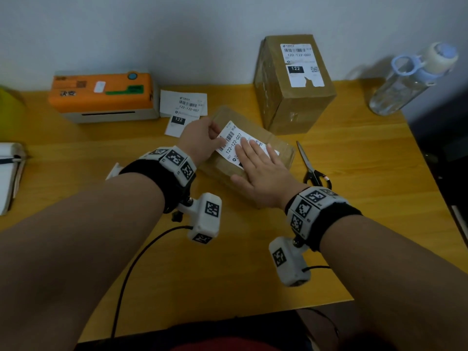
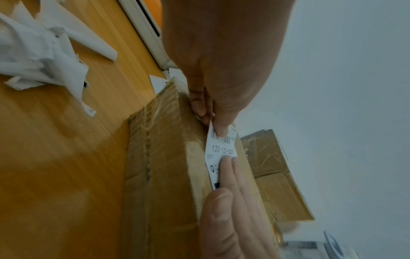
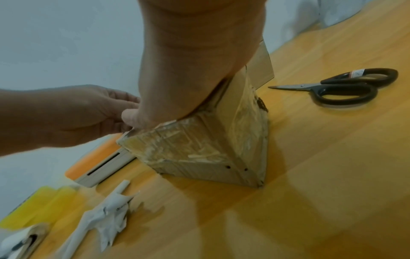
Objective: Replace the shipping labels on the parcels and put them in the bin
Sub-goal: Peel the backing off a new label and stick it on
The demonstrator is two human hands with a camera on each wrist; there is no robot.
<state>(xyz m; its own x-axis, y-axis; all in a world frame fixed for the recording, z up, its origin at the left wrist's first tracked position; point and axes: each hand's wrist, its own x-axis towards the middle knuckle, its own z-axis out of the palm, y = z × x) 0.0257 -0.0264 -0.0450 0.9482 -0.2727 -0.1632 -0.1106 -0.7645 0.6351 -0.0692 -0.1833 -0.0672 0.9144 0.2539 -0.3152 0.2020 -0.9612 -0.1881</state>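
A flat brown parcel (image 1: 276, 145) lies mid-table with a white shipping label (image 1: 231, 139) reading 122-122-007 on its top. My left hand (image 1: 219, 142) pinches the label's left edge between thumb and finger, which the left wrist view shows up close on the label (image 2: 221, 149). My right hand (image 1: 255, 150) lies flat on the label, its straight fingers (image 2: 233, 175) pressing it onto the parcel (image 2: 164, 175). In the right wrist view the palm (image 3: 193, 70) covers the parcel's top (image 3: 199, 149). A taller labelled box (image 1: 293, 97) stands behind on the right.
An orange-topped label printer (image 1: 103, 95) sits at the back left with loose printed labels (image 1: 184, 105) beside it. Scissors (image 1: 311, 168) lie right of the parcel, crumpled label paper (image 3: 106, 213) lies to its left. A water bottle (image 1: 410, 79) stands far right, a notebook (image 1: 10, 173) far left.
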